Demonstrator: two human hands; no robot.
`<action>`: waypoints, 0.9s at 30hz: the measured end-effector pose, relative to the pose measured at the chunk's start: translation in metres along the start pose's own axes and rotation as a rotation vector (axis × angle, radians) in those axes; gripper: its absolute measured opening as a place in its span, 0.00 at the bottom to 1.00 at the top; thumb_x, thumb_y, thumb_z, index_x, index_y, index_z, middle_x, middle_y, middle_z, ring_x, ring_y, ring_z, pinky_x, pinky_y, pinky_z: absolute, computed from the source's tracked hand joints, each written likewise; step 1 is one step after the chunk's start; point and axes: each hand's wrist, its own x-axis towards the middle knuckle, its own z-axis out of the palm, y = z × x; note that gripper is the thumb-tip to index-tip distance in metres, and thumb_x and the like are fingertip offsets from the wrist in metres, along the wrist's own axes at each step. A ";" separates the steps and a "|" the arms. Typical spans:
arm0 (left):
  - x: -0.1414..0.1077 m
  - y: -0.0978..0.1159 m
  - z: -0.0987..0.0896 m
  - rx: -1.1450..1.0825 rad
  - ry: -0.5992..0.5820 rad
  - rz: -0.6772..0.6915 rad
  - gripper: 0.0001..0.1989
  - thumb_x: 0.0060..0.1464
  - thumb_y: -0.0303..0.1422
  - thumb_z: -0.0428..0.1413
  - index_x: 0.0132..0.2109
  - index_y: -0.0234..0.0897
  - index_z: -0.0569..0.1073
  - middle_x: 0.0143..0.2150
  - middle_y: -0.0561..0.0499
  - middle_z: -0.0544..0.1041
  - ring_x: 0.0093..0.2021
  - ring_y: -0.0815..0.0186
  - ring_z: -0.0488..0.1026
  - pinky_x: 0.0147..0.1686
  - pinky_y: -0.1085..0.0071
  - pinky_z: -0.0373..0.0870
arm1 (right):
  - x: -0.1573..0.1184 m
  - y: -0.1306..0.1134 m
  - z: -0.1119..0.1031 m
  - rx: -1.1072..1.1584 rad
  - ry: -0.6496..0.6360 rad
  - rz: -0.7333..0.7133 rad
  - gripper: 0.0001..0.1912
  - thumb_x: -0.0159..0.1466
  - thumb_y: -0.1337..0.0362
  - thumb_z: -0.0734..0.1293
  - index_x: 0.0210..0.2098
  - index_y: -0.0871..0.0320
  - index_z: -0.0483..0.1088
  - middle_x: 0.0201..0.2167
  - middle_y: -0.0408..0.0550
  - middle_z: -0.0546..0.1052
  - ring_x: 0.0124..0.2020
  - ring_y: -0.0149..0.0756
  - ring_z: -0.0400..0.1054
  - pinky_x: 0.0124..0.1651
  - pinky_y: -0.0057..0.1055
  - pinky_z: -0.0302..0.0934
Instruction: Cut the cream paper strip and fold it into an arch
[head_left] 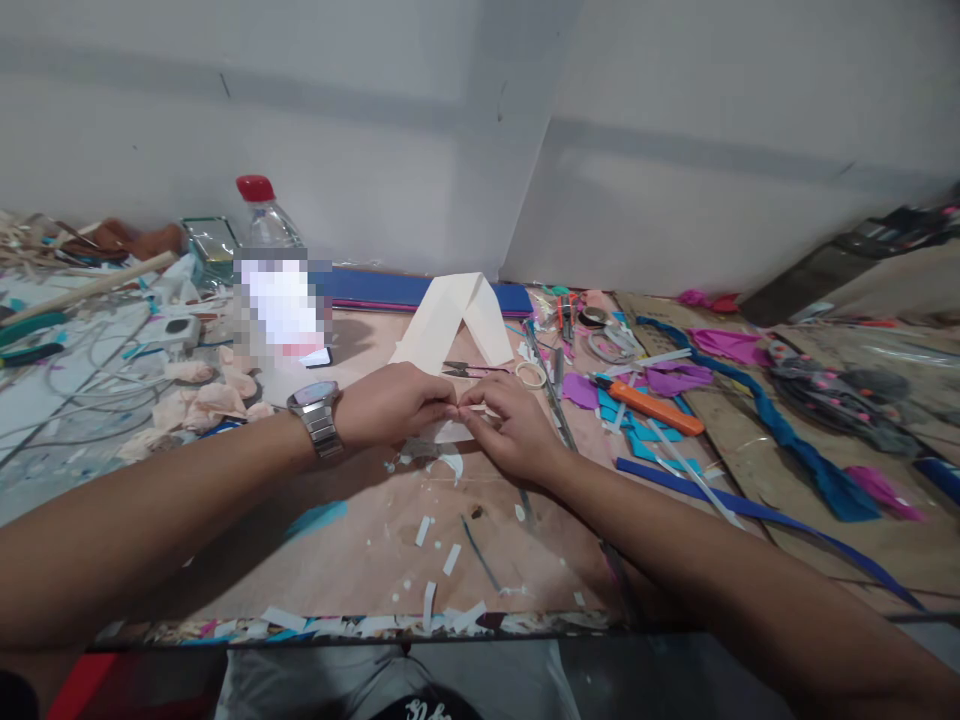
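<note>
A wide cream strip (435,325), paper or stiff cloth, stands folded into a peak just behind my hands. One leg of it runs down behind my left hand (401,405), which wears a metal watch (322,418) at the wrist. My right hand (514,425) meets the left, and both are closed in a fingertip pinch on the pale strip material between them. A pale flat part (444,432) shows below the fingertips. Small dark thread snips (476,370) and a cream ring of tape (531,375) lie just beyond my right hand.
A lit phone (277,300) leans before a red-capped bottle (274,222) at the left. Crumpled peach pieces (214,400) lie nearby. An orange cutter (652,403), blue strips (772,520) and coloured scraps cover the right. White snippets (451,560) lie near the front edge.
</note>
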 end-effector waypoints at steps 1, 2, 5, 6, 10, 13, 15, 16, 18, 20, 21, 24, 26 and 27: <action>0.000 -0.001 0.000 -0.013 -0.005 0.013 0.19 0.70 0.45 0.51 0.40 0.37 0.79 0.29 0.51 0.78 0.29 0.68 0.68 0.31 0.71 0.53 | 0.000 -0.001 0.000 -0.004 0.001 -0.011 0.03 0.69 0.67 0.67 0.38 0.54 0.72 0.35 0.48 0.79 0.42 0.43 0.70 0.51 0.44 0.61; 0.000 -0.001 0.000 -0.030 -0.010 0.029 0.20 0.70 0.45 0.50 0.40 0.37 0.79 0.30 0.51 0.78 0.29 0.68 0.68 0.31 0.71 0.53 | 0.000 -0.001 0.000 -0.007 0.000 -0.015 0.03 0.69 0.67 0.67 0.37 0.54 0.72 0.35 0.48 0.78 0.43 0.43 0.70 0.51 0.44 0.61; -0.001 -0.002 -0.001 -0.078 -0.020 0.062 0.21 0.70 0.46 0.50 0.38 0.35 0.78 0.30 0.50 0.77 0.28 0.69 0.67 0.30 0.71 0.54 | 0.000 -0.002 0.000 -0.008 -0.008 -0.001 0.04 0.68 0.68 0.65 0.36 0.54 0.70 0.34 0.48 0.77 0.42 0.44 0.69 0.51 0.45 0.61; -0.001 -0.002 -0.002 -0.087 -0.021 0.067 0.21 0.69 0.45 0.50 0.37 0.35 0.78 0.29 0.51 0.77 0.28 0.69 0.66 0.30 0.71 0.54 | 0.000 -0.002 0.001 -0.005 -0.012 0.003 0.04 0.68 0.68 0.65 0.36 0.54 0.69 0.34 0.48 0.77 0.42 0.44 0.69 0.51 0.45 0.61; -0.001 -0.002 -0.004 -0.105 -0.026 0.058 0.20 0.68 0.44 0.51 0.37 0.35 0.78 0.28 0.51 0.76 0.27 0.69 0.66 0.30 0.71 0.55 | 0.000 -0.002 0.002 0.014 -0.010 0.015 0.04 0.69 0.67 0.65 0.37 0.54 0.70 0.35 0.49 0.78 0.42 0.43 0.70 0.49 0.44 0.62; -0.001 -0.002 -0.005 -0.125 -0.046 0.033 0.18 0.68 0.42 0.51 0.38 0.35 0.79 0.29 0.51 0.77 0.28 0.69 0.67 0.31 0.71 0.56 | -0.001 -0.002 0.001 0.018 -0.001 0.002 0.03 0.69 0.66 0.67 0.38 0.54 0.72 0.36 0.49 0.79 0.42 0.43 0.70 0.50 0.44 0.62; -0.001 -0.002 -0.006 -0.131 -0.064 0.029 0.17 0.67 0.42 0.52 0.38 0.35 0.79 0.29 0.51 0.78 0.28 0.69 0.68 0.31 0.71 0.56 | -0.001 -0.002 0.000 0.014 -0.014 -0.019 0.03 0.69 0.65 0.68 0.38 0.54 0.73 0.35 0.48 0.79 0.42 0.43 0.70 0.52 0.44 0.62; -0.001 -0.002 -0.006 -0.131 -0.070 0.029 0.17 0.67 0.41 0.52 0.38 0.35 0.78 0.29 0.51 0.77 0.28 0.69 0.67 0.31 0.71 0.55 | -0.001 -0.002 0.000 0.012 -0.021 -0.024 0.03 0.70 0.65 0.68 0.38 0.55 0.73 0.35 0.48 0.79 0.42 0.43 0.70 0.52 0.45 0.62; -0.001 -0.001 -0.006 -0.130 -0.075 0.031 0.17 0.67 0.41 0.52 0.37 0.34 0.78 0.28 0.51 0.76 0.27 0.69 0.66 0.30 0.71 0.55 | -0.001 -0.002 0.000 0.017 -0.023 -0.024 0.04 0.70 0.64 0.67 0.38 0.55 0.74 0.34 0.49 0.79 0.41 0.43 0.70 0.52 0.45 0.62; -0.001 -0.001 -0.006 -0.138 -0.077 0.034 0.17 0.67 0.41 0.51 0.36 0.34 0.77 0.28 0.51 0.76 0.27 0.69 0.66 0.30 0.71 0.55 | -0.001 -0.001 0.000 0.032 -0.009 -0.019 0.04 0.70 0.64 0.67 0.38 0.55 0.74 0.34 0.48 0.78 0.41 0.43 0.70 0.51 0.45 0.62; -0.002 -0.002 -0.006 -0.144 -0.079 0.038 0.17 0.67 0.41 0.51 0.36 0.34 0.77 0.29 0.52 0.76 0.27 0.69 0.66 0.30 0.71 0.55 | -0.001 -0.001 0.000 0.040 -0.004 -0.017 0.04 0.70 0.64 0.67 0.38 0.55 0.74 0.34 0.48 0.78 0.41 0.43 0.71 0.51 0.44 0.62; -0.002 -0.003 -0.005 -0.149 -0.084 0.058 0.16 0.66 0.41 0.52 0.37 0.35 0.77 0.29 0.52 0.75 0.28 0.69 0.66 0.30 0.70 0.55 | -0.001 0.000 0.001 0.055 -0.004 -0.006 0.03 0.70 0.65 0.67 0.38 0.55 0.74 0.35 0.48 0.79 0.41 0.42 0.71 0.51 0.43 0.62; -0.002 -0.004 -0.005 -0.138 -0.088 0.067 0.16 0.66 0.41 0.52 0.37 0.35 0.76 0.29 0.53 0.75 0.28 0.70 0.65 0.30 0.70 0.54 | -0.001 0.000 0.001 0.059 -0.006 -0.001 0.03 0.70 0.65 0.67 0.39 0.55 0.74 0.35 0.48 0.79 0.41 0.43 0.71 0.50 0.43 0.62; -0.002 -0.005 -0.005 -0.130 -0.090 0.070 0.15 0.65 0.40 0.52 0.37 0.35 0.76 0.28 0.53 0.74 0.27 0.70 0.65 0.29 0.70 0.54 | -0.001 0.001 0.001 0.059 -0.006 0.000 0.03 0.70 0.65 0.67 0.38 0.55 0.74 0.35 0.48 0.79 0.41 0.43 0.71 0.50 0.43 0.62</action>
